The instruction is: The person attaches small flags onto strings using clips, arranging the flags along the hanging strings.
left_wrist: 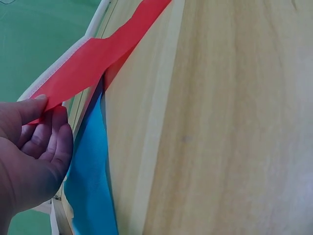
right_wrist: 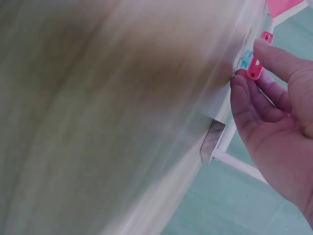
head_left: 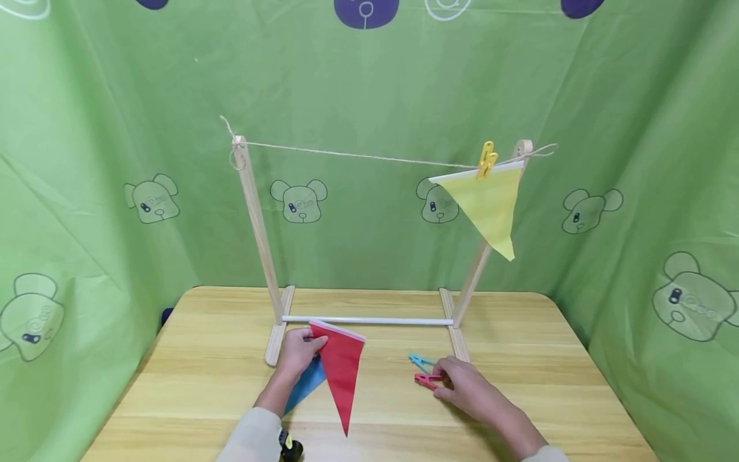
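Note:
My left hand pinches a red triangular pennant by a corner of its white-edged top, its point hanging toward me. Partly hidden behind it, a blue pennant lies on the table. At the right, the fingertips and thumb of my right hand pinch a red clothespin; the right wrist view shows the clothespin between them. Just beyond it on the table is a blue clothespin. A yellow pennant hangs from the string, held by a yellow clothespin.
A wooden frame with a left post and a right post carries the string. A white rod joins its feet low over the table. A small black object sits by my left sleeve. Green cloth surrounds the table.

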A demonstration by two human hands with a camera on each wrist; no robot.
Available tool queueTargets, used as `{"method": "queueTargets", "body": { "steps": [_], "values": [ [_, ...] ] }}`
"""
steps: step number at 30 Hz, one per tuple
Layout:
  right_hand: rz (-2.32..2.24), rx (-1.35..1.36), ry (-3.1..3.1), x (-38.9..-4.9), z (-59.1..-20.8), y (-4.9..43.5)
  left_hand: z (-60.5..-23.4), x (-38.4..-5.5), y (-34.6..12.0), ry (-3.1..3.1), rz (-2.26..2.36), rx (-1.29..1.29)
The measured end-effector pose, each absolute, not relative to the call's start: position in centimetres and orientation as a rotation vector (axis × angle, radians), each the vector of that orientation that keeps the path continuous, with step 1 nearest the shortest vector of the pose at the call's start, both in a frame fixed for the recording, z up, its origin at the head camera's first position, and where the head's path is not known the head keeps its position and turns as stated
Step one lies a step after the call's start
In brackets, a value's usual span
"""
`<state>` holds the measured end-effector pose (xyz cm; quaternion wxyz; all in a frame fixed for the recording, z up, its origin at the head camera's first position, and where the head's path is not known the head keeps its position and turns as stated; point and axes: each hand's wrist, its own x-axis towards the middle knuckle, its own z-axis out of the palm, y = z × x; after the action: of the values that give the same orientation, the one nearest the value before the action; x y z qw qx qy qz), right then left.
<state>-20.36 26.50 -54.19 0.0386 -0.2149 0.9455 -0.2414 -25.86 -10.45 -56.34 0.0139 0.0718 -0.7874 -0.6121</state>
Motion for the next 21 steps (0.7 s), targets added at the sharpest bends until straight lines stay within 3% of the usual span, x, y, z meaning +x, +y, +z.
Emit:
{"method": "queueTargets", "body": {
  "steps": [21],
  "values": [
    [-0.837, -0.584, 3.0, -21.1, -52.3, 26.7, -54.0, -26.1, -10.0, -2.332, -2.033, 0.181]
  ]
}}
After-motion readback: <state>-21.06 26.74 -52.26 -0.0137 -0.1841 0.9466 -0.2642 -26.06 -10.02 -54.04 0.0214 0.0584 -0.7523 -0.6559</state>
